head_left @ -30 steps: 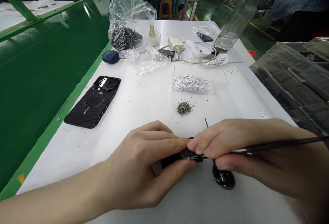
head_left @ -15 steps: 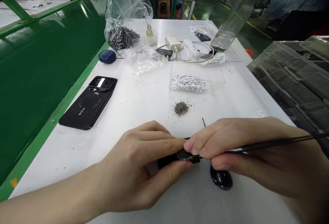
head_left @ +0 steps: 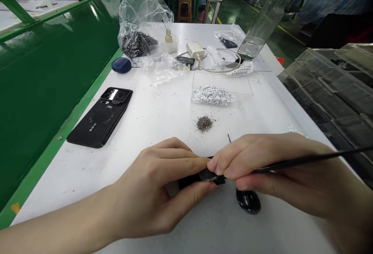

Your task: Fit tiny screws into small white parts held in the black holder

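The left hand [head_left: 142,188] is pinching a small flat black piece [head_left: 208,175] narrowly between thumb and fingers, holding it just above the white table [head_left: 163,118] near the front edge, partly hidden by the fingers. The right hand [head_left: 276,168] is closing narrowly around a long slim black-handled tool [head_left: 303,161], whose tip is hidden at the piece. Fine close work on the piece appears to be in hand, and the next touch calls for steady, very small movements.

One glossy black oval object [head_left: 248,201] is lying just below the right hand, and one thin dark spike [head_left: 229,138] is rising just beyond it. Farther off, one heap of grey granules [head_left: 204,124] is sitting before one clear tray of white bits [head_left: 212,95]. One black perforated phone case [head_left: 99,124] is lying left, beside one navy oval case [head_left: 121,65]. Three clear plastic bags [head_left: 159,67], one small glass bottle [head_left: 168,36] and one white charger [head_left: 194,50] are lying beyond.
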The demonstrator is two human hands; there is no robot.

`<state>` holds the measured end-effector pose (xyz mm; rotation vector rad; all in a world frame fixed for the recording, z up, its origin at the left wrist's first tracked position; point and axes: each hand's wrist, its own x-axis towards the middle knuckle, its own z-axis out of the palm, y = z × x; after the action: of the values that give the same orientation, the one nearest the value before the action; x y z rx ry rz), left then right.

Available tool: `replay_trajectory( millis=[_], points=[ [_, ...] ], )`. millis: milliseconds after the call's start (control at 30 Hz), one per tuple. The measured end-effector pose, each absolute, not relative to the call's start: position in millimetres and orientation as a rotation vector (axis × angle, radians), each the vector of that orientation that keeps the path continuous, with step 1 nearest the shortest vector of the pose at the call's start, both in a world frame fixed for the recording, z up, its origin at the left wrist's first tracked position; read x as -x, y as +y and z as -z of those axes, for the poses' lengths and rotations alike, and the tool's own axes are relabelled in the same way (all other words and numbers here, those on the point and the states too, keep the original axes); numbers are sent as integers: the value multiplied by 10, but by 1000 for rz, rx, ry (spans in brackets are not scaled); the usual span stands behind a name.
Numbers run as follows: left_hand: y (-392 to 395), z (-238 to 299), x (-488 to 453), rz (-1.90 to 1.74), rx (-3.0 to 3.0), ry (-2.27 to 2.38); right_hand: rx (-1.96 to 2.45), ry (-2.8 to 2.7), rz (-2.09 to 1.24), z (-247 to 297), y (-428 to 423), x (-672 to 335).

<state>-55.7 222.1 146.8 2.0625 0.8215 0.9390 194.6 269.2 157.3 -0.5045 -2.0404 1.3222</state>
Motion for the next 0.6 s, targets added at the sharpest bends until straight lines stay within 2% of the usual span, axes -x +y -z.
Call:
replay_trajectory(
  millis=[600],
  points=[
    [2208, -1464, 552, -906, -2044, 839, 517, -1990, -1342, -1519, 2689, -1947]
  ],
)
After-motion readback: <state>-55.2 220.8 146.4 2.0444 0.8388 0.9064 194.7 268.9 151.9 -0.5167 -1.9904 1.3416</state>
